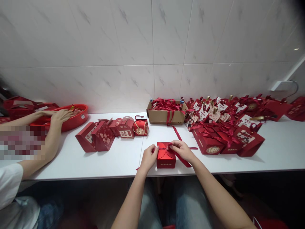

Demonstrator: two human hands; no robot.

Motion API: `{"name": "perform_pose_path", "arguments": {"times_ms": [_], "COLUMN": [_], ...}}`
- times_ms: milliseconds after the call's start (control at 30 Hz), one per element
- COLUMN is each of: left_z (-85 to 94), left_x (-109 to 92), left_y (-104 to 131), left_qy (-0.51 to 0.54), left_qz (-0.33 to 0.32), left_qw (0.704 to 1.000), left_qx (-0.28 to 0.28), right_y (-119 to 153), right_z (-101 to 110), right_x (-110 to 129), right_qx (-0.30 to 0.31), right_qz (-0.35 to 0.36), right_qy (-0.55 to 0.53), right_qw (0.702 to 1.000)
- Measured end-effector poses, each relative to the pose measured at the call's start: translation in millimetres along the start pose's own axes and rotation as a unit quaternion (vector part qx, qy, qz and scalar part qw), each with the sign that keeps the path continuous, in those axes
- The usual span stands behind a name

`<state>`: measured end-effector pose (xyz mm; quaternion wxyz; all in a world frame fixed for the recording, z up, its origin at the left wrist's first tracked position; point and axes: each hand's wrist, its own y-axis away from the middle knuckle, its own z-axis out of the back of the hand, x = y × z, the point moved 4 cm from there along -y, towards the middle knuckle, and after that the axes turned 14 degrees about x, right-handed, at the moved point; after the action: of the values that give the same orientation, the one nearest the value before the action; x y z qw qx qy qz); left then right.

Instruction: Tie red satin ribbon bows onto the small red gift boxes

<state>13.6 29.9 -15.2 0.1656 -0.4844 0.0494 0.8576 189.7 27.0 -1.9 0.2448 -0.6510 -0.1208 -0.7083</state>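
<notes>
A small shiny red box [166, 163] sits in the middle of the bench [124, 159], close to the near edge. A dark red ribbon [183, 160] goes across its top, with a knot in the middle. The left hand [150, 156] is curled up at the box's left side, thumb and finger pinching the ribbon. The right hand [181, 150] is nearly closed too, pinching the ribbon by the knot. A long ribbon end hangs off to the right.

Farther back is a brown carton [164, 117] full of red ribbons [166, 104]. To the right are red gift boxes [209, 143] with bows, and behind them lots of white tags [203, 114]. To the left are 2 slanted boxes [102, 136] and a little box with a gold rope [141, 128]. At the far left, another person's hands [60, 116] reach into a red tub [82, 118].
</notes>
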Motion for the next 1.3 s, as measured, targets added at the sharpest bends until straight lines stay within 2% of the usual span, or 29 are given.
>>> {"name": "perform_pose_path", "arguments": {"times_ms": [133, 200, 333, 433, 500, 567, 633, 667, 767, 800, 833, 900, 967, 1100, 1300], "left_z": [-0.2, 1.4, 12.3, 22.0, 25.9, 25.9, 23.9, 23.3, 25.5, 25.2, 22.9, 16.0, 12.1, 11.9, 3.2], "left_x": [-1.1, -2.4, -17.7, -41.5, -56.9, -65.1, -62.9, -58.2, -37.6, -31.8, -27.3, -21.8, -19.9, -21.1, -26.6], "left_y": [-1.0, -1.2, -3.8, -12.1, -22.0, -34.5, -46.4, -50.6, -49.8, -45.5, -40.5, -29.8, -20.3, -10.8, -8.2], "left_qy": [-0.001, -0.004, 0.031, 0.107, 0.131, 0.159, 0.197, 0.209, 0.173, 0.144, 0.109, 0.041, 0.01, 0.037, 0.032], "left_qz": [-0.011, -0.003, 0.013, -0.015, -0.043, -0.063, -0.067, -0.066, -0.063, -0.069, -0.077, -0.096, -0.116, -0.135, -0.164], "left_qw": [1.0, 1.0, 0.999, 0.993, 0.986, 0.977, 0.969, 0.969, 0.983, 0.987, 0.991, 0.994, 0.993, 0.99, 0.986], "left_qx": [-0.012, -0.023, -0.011, 0.051, 0.095, 0.129, 0.134, 0.115, -0.009, -0.034, -0.03, 0.014, 0.029, -0.009, 0.019], "right_y": [-0.4, -3.7, -11.7, -15.6, -14.9, -12.4, -10.6, -10.3, -11.6, -12.4, -13.0, -13.4, -12.5, -8.5, -6.5], "right_z": [1.4, 0.3, -4.1, -11.4, -15.8, -17.3, -15.8, -14.7, -13.0, -12.9, -13.1, -13.3, -13.1, -11.4, -14.8], "right_x": [-3.9, -5.0, 3.8, 17.5, 24.1, 26.3, 24.3, 22.4, 15.8, 14.1, 12.8, 11.4, 10.5, 5.9, 8.1], "right_qx": [-0.011, -0.041, -0.113, -0.068, -0.006, 0.027, 0.016, -0.002, -0.043, -0.047, -0.046, -0.041, -0.045, -0.101, -0.11], "right_qz": [0.002, -0.017, -0.073, -0.037, 0.001, 0.018, 0.016, 0.011, -0.001, -0.002, -0.002, 0.003, 0.008, 0.005, 0.039], "right_qy": [0.039, 0.08, 0.239, 0.311, 0.323, 0.319, 0.298, 0.285, 0.251, 0.239, 0.226, 0.203, 0.191, 0.165, 0.186], "right_qw": [0.999, 0.996, 0.962, 0.947, 0.946, 0.947, 0.954, 0.959, 0.967, 0.97, 0.973, 0.978, 0.981, 0.981, 0.976]}}
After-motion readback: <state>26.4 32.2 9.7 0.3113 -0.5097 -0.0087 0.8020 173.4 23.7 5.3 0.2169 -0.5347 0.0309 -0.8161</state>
